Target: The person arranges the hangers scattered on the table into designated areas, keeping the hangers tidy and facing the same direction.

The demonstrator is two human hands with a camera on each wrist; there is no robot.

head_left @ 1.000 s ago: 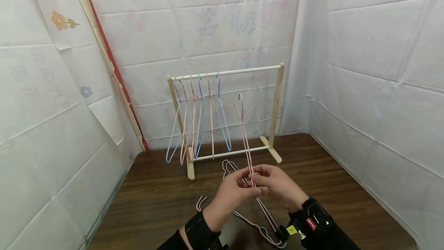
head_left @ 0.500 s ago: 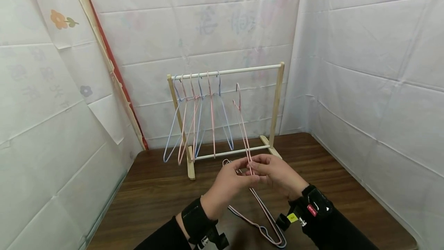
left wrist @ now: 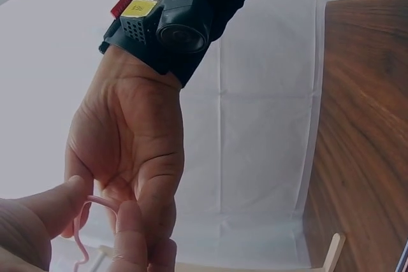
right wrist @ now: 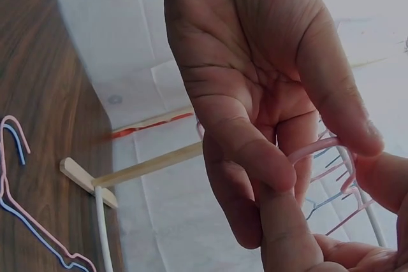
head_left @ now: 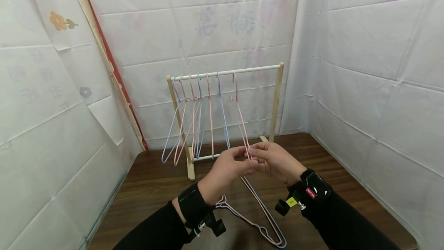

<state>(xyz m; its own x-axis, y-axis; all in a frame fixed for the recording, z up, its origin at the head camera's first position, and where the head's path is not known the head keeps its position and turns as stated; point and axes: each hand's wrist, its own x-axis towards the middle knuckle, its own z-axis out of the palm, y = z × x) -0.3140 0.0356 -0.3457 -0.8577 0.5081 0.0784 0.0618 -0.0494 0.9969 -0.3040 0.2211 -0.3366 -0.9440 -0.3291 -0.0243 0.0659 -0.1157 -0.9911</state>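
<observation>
Both hands hold the near corner of a pink clothes hanger (head_left: pixel 243 126). My left hand (head_left: pixel 222 173) pinches it from the left and my right hand (head_left: pixel 277 161) from the right, the fingertips meeting. The hanger's hook stands at the height of the white rail (head_left: pixel 249 70); whether it sits over the rail I cannot tell. In the left wrist view the bent pink wire end (left wrist: pixel 95 200) shows between thumb and fingers. From the right wrist view, the same pink corner (right wrist: pixel 315 148) lies between the fingers of both hands.
Several pink and blue hangers (head_left: pixel 211 122) hang along the left part of the wooden rack (head_left: pixel 277 103). A pink and a blue hanger (head_left: pixel 267 217) lie together on the brown table (head_left: pixel 145 196) below my hands. White sheets (head_left: pixel 374 68) enclose the table.
Both hands have moved forward and up with the pink hanger. Its hook has risen from below the rail to rail height, and more of the hangers on the table shows at the left.
</observation>
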